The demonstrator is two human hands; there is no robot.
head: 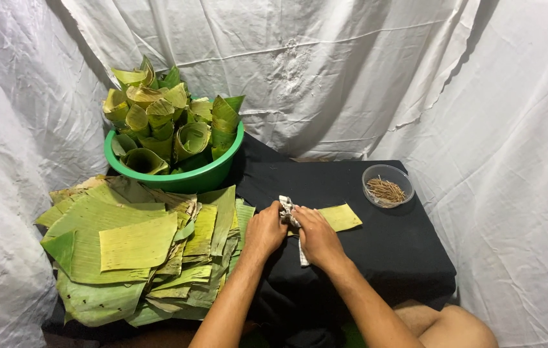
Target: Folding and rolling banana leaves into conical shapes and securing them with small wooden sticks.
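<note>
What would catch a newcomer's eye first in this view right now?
First, the green basin at the back left, heaped with rolled leaf cones, and the big pile of flat leaf pieces spread in front of it. Then the two hands in the middle of the black cloth: the left hand and right hand meet over a crumpled scrap of paper beside a single leaf strip. A clear bowl of small sticks sits at the right.

Leaves [135, 248]: your stack is green and yellow-green, ribbed.
Basin [177, 179]: bright green.
Tabletop [377, 248]: black cloth.
Sticks [387, 190]: brown.
Sheet [351, 71]: white.
</note>
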